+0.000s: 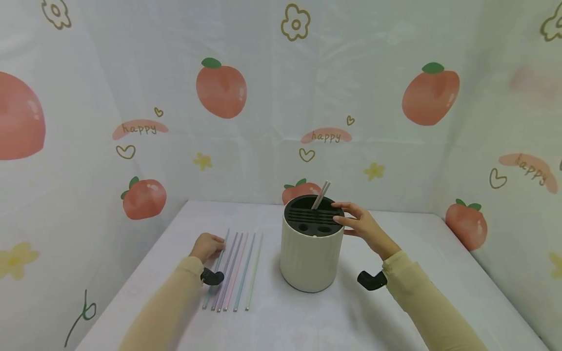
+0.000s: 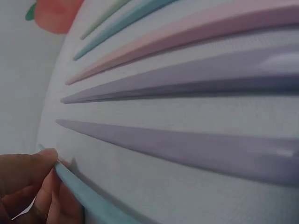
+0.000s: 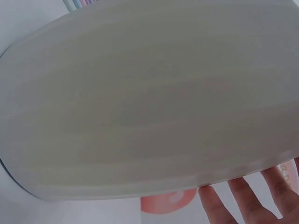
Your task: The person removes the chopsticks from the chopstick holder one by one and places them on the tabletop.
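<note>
My left hand [image 1: 210, 246] pinches a light blue chopstick [image 2: 93, 198] between thumb and fingers, near its far, thin end. It is the leftmost of a row of pastel chopsticks. Beside it lie two purple chopsticks [image 2: 187, 144], a pink chopstick [image 2: 163, 46], another blue chopstick [image 1: 245, 270] and a green chopstick [image 1: 254, 273]. A cream utensil holder [image 1: 311, 261] with a black slotted top [image 1: 313, 217] stands upright to their right. My right hand [image 1: 362, 226] rests on its right rim, fingers extended and touching. Metallic-looking sticks [image 1: 322, 195] lean out of the holder's rear opening.
A white table [image 1: 386, 312] carries everything. Behind and on both sides hang white cloth walls [image 1: 263, 156] printed with peaches, hearts and flowers. Each wrist wears a black device [image 1: 372, 280], close above the tabletop. The black top also has round holes [image 1: 324, 229] at its front.
</note>
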`<action>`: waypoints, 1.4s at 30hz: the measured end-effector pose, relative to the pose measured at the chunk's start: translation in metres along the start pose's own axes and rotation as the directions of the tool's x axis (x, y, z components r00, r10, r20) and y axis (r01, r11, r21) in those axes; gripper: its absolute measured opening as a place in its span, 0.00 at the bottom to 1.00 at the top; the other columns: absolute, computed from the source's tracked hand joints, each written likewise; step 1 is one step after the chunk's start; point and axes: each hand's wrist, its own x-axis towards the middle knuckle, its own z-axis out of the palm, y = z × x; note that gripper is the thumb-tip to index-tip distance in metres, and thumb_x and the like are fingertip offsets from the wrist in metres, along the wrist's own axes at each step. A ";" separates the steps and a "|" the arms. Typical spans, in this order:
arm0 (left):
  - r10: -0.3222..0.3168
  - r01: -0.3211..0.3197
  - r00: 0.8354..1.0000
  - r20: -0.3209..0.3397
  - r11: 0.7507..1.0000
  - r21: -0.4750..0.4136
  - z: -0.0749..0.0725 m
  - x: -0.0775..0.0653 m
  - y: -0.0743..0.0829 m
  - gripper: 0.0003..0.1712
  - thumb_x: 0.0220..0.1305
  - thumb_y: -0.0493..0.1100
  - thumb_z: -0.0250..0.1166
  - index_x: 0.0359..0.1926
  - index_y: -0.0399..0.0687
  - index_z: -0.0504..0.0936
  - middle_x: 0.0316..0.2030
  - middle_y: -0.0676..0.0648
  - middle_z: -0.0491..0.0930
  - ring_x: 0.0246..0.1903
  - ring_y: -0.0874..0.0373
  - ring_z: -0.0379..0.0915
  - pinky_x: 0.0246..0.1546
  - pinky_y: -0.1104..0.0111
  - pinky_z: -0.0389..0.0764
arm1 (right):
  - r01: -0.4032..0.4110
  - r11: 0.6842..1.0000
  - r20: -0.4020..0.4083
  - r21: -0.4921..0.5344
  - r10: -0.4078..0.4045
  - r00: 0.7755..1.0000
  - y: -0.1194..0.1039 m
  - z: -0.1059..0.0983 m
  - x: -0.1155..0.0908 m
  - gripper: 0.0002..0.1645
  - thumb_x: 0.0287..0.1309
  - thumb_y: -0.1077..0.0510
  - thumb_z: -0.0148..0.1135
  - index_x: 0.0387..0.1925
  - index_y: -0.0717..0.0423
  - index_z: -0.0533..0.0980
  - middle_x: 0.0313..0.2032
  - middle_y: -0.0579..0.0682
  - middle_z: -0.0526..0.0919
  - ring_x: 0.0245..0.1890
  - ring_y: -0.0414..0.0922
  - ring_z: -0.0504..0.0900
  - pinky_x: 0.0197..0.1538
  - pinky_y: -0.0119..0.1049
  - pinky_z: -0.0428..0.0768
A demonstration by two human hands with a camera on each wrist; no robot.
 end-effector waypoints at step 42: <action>0.303 -0.151 0.916 0.262 0.868 -0.474 0.001 -0.034 0.146 0.27 0.70 0.40 0.59 0.65 0.34 0.67 0.60 0.41 0.69 0.51 0.56 0.74 0.58 0.68 0.77 | -0.003 1.000 0.006 0.005 0.003 1.000 0.000 -0.001 0.002 0.31 0.64 0.55 0.61 0.66 0.59 0.65 0.66 0.61 0.65 0.55 0.43 0.74 0.55 0.48 0.79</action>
